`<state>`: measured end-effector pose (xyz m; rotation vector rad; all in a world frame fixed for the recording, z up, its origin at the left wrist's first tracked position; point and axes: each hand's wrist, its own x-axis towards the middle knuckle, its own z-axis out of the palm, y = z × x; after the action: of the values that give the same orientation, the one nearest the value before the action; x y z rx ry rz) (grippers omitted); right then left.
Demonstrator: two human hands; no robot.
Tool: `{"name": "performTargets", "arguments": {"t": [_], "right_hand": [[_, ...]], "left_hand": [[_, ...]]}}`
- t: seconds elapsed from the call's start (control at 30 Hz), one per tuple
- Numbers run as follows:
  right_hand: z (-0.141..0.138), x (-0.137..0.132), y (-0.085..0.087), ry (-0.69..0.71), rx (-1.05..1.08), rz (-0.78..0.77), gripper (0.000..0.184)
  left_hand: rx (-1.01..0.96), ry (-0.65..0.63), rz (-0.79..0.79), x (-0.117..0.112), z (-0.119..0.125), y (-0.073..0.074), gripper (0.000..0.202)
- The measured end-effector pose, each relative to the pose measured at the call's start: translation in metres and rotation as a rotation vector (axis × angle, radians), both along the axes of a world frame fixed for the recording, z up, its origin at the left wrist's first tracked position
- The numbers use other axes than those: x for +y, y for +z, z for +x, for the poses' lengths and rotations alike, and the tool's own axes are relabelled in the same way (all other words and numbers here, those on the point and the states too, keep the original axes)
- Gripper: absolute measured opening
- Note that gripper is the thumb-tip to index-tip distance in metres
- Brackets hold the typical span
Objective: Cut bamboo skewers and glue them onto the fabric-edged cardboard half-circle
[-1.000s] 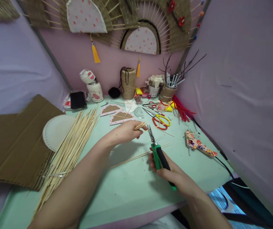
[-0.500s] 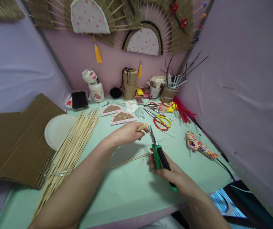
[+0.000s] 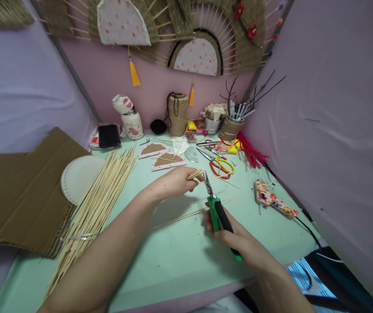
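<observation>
- Head view: left hand (image 3: 180,180) out over the table (image 3: 173,269); its fingers clamped on a few short sticks (image 3: 193,174), held above the tabletop, ends pointing right
- Right hand (image 3: 227,232) nearer the body; fingers wrapped round the green-and-black handles of the pliers (image 3: 221,214); tips upright, just beside the held sticks; cannot tell whether they touch
- Below the hands, long thin skewers (image 3: 179,218) lying aslant on the table, passing behind the right hand
- Left: tied bundle (image 3: 106,187), partly over a white plate (image 3: 77,178); cardboard (image 3: 26,195) beyond
- Past the hands: two half-round pieces (image 3: 169,161); scissors (image 3: 222,167) to their right
- Far right: patterned glue gun (image 3: 274,200), lying flat; its cord trails toward the table edge
</observation>
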<state>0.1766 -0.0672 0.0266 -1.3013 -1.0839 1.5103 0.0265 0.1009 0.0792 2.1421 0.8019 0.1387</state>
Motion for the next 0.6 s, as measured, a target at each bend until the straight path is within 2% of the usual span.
{"name": "performTargets", "arguments": {"t": [0.3,0.5,0.6], "right_hand": [[0.000,0.000,-0.009,-0.024,-0.010,-0.026,0.035],[0.000,0.008,-0.014,-0.243,0.078,-0.099,0.028],[0.009,0.007,-0.016,-0.209,0.106,-0.070,0.030]], "left_hand": [[0.036,-0.015,-0.011,-0.001,0.002,-0.002,0.031],[0.111,-0.002,-0.011,-0.001,0.006,-0.004,0.035],[0.107,-0.027,0.009,0.001,0.006,-0.008,0.032]]}}
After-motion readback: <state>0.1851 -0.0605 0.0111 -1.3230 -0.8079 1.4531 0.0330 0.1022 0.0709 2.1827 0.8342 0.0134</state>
